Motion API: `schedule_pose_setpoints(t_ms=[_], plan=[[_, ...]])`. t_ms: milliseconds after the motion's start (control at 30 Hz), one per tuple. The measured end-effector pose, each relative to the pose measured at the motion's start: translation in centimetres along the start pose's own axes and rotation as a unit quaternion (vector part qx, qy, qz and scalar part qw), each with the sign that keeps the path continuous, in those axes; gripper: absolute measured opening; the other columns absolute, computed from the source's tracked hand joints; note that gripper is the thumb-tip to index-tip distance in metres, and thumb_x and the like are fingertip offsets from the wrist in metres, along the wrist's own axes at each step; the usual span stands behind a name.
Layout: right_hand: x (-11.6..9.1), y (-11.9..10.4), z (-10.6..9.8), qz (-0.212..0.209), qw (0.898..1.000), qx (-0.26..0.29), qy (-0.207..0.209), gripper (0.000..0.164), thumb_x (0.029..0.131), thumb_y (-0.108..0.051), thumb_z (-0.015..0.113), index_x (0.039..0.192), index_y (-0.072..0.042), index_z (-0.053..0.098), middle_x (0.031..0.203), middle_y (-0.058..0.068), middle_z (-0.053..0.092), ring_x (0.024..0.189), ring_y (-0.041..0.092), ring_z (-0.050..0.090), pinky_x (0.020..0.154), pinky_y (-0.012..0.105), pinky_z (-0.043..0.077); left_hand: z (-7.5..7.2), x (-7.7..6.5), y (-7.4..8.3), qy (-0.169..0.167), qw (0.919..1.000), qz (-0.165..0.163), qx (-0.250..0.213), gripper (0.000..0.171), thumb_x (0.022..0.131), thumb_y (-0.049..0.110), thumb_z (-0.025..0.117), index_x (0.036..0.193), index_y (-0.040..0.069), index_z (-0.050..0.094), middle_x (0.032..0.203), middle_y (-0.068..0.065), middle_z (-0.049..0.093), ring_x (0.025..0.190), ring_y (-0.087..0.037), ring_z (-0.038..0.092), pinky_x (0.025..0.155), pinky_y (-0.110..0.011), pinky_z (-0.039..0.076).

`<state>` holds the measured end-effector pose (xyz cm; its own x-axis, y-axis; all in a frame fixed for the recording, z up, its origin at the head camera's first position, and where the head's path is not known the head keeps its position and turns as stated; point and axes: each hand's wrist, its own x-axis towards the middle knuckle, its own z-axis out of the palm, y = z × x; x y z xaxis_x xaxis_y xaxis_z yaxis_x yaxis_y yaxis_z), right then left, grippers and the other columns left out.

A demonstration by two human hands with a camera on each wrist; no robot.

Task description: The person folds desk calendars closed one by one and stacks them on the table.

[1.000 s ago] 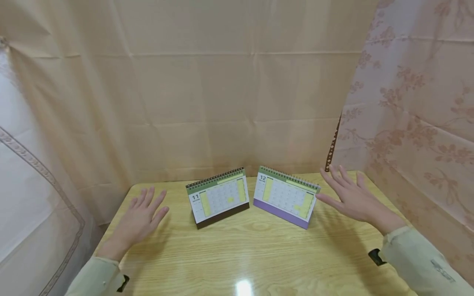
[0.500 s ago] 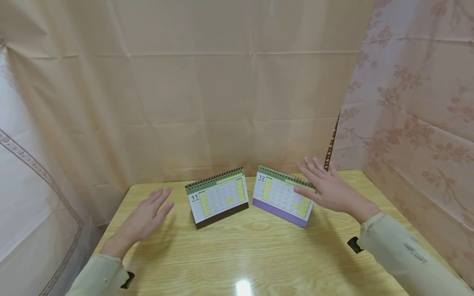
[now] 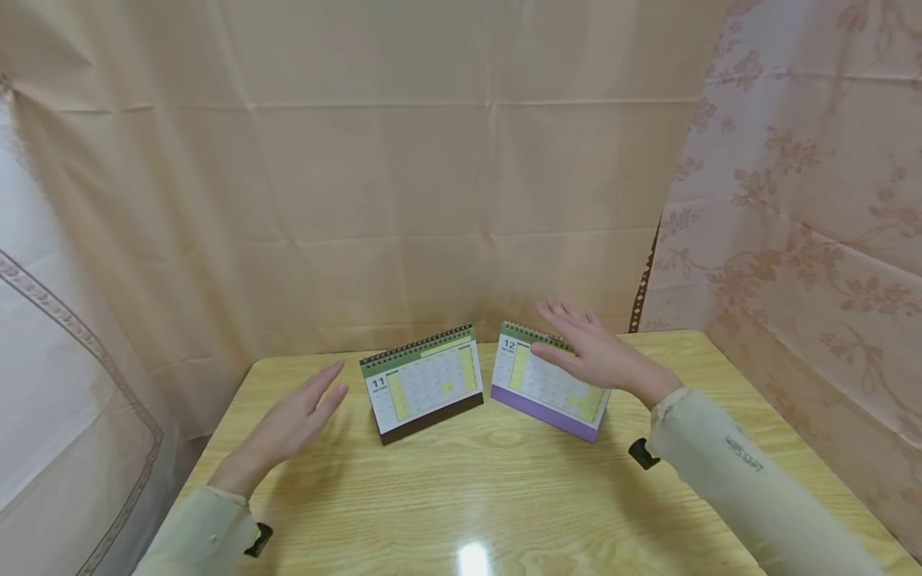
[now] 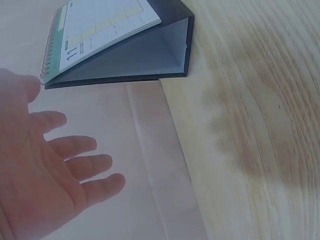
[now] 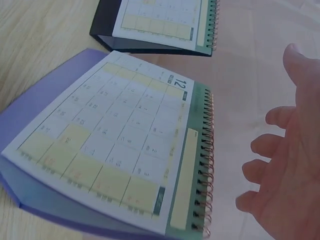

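Two spiral-bound desk calendars stand side by side on the table. The left one, a dark-based calendar (image 3: pixel 426 388), shows 11; the right one, a purple-based calendar (image 3: pixel 543 388), shows 12. My left hand (image 3: pixel 281 432) hovers to the left of the dark-based calendar, fingers extended and holding nothing. In the left wrist view that calendar (image 4: pixel 165 47) is seen from its side, apart from the fingers. My right hand (image 3: pixel 594 352) is over the purple-based calendar and hides its upper right part in the head view. The right wrist view shows the hand (image 5: pixel 287 160) beside the spiral, not touching it.
The wood-grain table (image 3: pixel 461 496) reaches back to a beige curtain (image 3: pixel 403 176). A floral pink cloth (image 3: pixel 814 224) hangs at the right, and a white cloth (image 3: pixel 65 384) at the left. A light reflection shows at the table's front.
My right hand has moved left, from beside the purple-based calendar to over it. The left hand has shifted slightly right and turned more edge-on. Both calendars have stayed in place on the table.
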<state>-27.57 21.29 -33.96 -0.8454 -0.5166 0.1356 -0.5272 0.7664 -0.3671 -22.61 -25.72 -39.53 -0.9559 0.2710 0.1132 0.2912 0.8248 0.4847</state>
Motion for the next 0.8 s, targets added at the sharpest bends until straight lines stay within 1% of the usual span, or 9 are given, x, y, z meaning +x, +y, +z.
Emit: schedule_pose_setpoints(t_ms=[133,267,367,467,600,667,700,733,800], plan=[[1.1,-0.3,0.1,0.002,1.000,0.007,-0.004,0.080,0.104,-0.062,0.040,0.164,-0.016,0.014,0.168,0.010,0.007,0.154,0.032,0.003,0.120,0.059,0.002,-0.2,0.3,0.0,-0.002,1.0000,-0.006,-0.003,0.071,0.109,0.055,0.027,0.161,0.007,0.025,0.162,-0.021,0.028,0.146,-0.045,0.028,0.115,-0.063,0.023],[2.2,-0.7,0.1,-0.007,1.000,0.015,-0.003,0.080,0.103,-0.063,0.040,0.164,-0.018,0.015,0.168,0.007,0.011,0.154,0.032,0.009,0.121,0.057,0.009,-0.6,0.7,-0.1,-0.010,0.9993,-0.011,-0.035,0.073,0.108,0.057,0.026,0.161,0.007,0.023,0.163,-0.020,0.028,0.146,-0.046,0.029,0.115,-0.064,0.023],[3.0,-1.2,0.1,-0.007,0.999,0.044,-0.009,0.081,0.102,-0.066,0.039,0.164,-0.020,0.015,0.168,0.004,0.013,0.154,0.029,0.012,0.121,0.055,0.013,-0.7,1.1,0.1,-0.017,0.9981,-0.018,-0.057,0.075,0.108,0.059,0.024,0.161,0.006,0.023,0.163,-0.020,0.027,0.146,-0.045,0.027,0.115,-0.064,0.022],[3.9,-1.6,0.2,-0.003,0.996,0.088,-0.018,0.083,0.101,-0.067,0.040,0.164,-0.020,0.015,0.168,0.003,0.014,0.153,0.027,0.014,0.121,0.051,0.015,-0.7,1.6,0.5,-0.025,0.9967,-0.038,-0.067,0.079,0.106,0.062,0.021,0.161,0.005,0.022,0.163,-0.021,0.026,0.147,-0.045,0.026,0.115,-0.064,0.021],[5.3,-2.3,0.6,-0.003,0.991,0.129,-0.021,0.085,0.100,-0.069,0.042,0.164,-0.018,0.016,0.168,0.005,0.016,0.152,0.028,0.019,0.121,0.049,0.018,-0.8,2.2,1.2,-0.030,0.9943,-0.082,-0.062,0.088,0.103,0.067,0.015,0.160,0.000,0.023,0.160,-0.026,0.029,0.146,-0.049,0.026,0.115,-0.064,0.022],[6.0,-2.7,0.8,-0.004,0.989,0.144,-0.019,0.086,0.099,-0.069,0.043,0.164,-0.019,0.018,0.167,0.005,0.019,0.150,0.030,0.025,0.120,0.050,0.021,-0.9,2.6,1.4,-0.030,0.9933,-0.099,-0.052,0.091,0.102,0.069,0.013,0.158,-0.003,0.025,0.158,-0.028,0.031,0.144,-0.050,0.027,0.114,-0.064,0.023],[6.4,-2.9,1.0,-0.007,0.989,0.147,-0.018,0.086,0.099,-0.069,0.043,0.164,-0.018,0.018,0.167,0.006,0.020,0.142,0.031,0.040,0.119,0.050,0.024,-0.9,2.8,1.5,-0.030,0.9928,-0.107,-0.046,0.093,0.102,0.070,0.012,0.157,-0.004,0.026,0.157,-0.028,0.032,0.144,-0.051,0.028,0.114,-0.064,0.024],[6.8,-3.1,1.2,-0.006,0.988,0.155,-0.017,0.086,0.098,-0.070,0.043,0.163,-0.019,0.019,0.167,0.005,0.022,0.139,0.030,0.044,0.119,0.049,0.026,-0.9,3.0,1.6,-0.032,0.9923,-0.112,-0.041,0.094,0.102,0.070,0.011,0.157,-0.005,0.027,0.157,-0.029,0.033,0.143,-0.051,0.029,0.114,-0.063,0.025],[7.6,-3.6,1.6,-0.004,0.985,0.174,-0.015,0.086,0.098,-0.070,0.045,0.163,-0.018,0.022,0.166,0.005,0.024,0.137,0.030,0.046,0.118,0.048,0.028,-0.9,3.4,1.7,-0.038,0.9910,-0.123,-0.036,0.095,0.101,0.071,0.010,0.156,-0.005,0.028,0.157,-0.029,0.033,0.143,-0.051,0.029,0.114,-0.063,0.025]])
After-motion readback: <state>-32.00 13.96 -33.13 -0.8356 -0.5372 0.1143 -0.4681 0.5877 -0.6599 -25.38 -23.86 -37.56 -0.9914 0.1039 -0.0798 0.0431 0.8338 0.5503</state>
